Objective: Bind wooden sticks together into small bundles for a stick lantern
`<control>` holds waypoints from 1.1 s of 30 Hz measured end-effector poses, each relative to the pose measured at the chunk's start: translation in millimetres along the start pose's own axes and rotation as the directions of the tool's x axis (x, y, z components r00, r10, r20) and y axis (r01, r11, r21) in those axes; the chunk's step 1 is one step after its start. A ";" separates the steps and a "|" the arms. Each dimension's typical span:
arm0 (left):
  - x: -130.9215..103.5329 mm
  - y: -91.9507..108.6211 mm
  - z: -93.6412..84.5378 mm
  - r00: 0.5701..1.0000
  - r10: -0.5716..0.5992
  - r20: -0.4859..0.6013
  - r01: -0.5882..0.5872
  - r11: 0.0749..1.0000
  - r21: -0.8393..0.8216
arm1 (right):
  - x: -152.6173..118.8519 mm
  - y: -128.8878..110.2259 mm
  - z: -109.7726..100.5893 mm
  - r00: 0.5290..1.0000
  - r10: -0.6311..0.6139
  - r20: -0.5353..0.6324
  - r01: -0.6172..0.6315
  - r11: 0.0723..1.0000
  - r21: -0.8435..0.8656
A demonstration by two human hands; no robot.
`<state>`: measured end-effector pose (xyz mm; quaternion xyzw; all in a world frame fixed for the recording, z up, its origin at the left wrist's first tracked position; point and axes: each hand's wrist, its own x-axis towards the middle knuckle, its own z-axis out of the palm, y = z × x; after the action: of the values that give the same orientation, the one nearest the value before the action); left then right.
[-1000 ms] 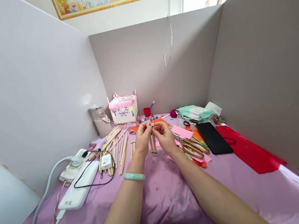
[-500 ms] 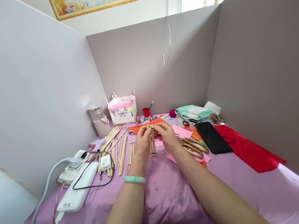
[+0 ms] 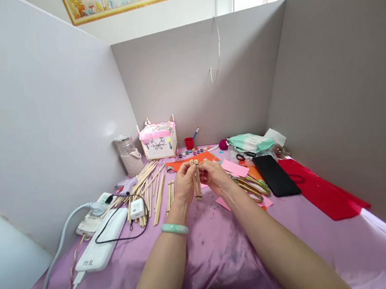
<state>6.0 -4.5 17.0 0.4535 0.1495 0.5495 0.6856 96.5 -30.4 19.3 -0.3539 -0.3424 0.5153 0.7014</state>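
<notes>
Upright between my two hands is a small bundle of short wooden sticks [image 3: 197,185], with dark bands near its top and bottom. My left hand [image 3: 185,184] is closed on the bundle's left side, thumb and fingers near the top. At the upper right edge of the same bundle, the fingers of my right hand [image 3: 214,176] are pinched; its fingertips are partly hidden. A similar banded set of sticks [image 3: 170,195] lies on the cloth left of my left hand. Many longer loose sticks [image 3: 157,200] are spread farther left.
Gold-handled scissors [image 3: 254,187], pink paper [image 3: 234,168] and a black phone [image 3: 275,175] lie on the right, beside red fabric [image 3: 324,189]. A decorated box [image 3: 158,141] and a jar [image 3: 129,156] stand behind. A white power bank [image 3: 101,241] with cables lies left. Grey panels [image 3: 199,74] enclose the table.
The bundle stays upright in my left hand. My right hand's fingers have shifted slightly at the bundle's upper right. The view has tilted a little.
</notes>
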 end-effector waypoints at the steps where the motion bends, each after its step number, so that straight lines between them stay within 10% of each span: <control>1: 0.0 0.1 0.2 1.000 0.005 0.003 -0.005 1.000 0.000 | -0.7 -0.3 0.1 1.000 -0.005 -0.003 0.005 1.000 0.013; 23: -1.0 -3.7 -4.6 0.999 0.030 0.035 -0.030 0.999 0.019 | -1.9 -7.9 1.2 0.992 0.120 0.041 -0.123 0.989 0.079; 33: 3.5 -6.0 -12.6 0.998 0.057 0.002 -0.057 0.993 0.101 | -8.8 -4.1 -3.4 0.990 -0.136 0.025 0.138 0.973 -0.187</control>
<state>2.1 4.5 6.6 0.4912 0.1644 0.5609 0.6458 99.3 -40.3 20.1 -0.3911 -0.4175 0.4331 0.6965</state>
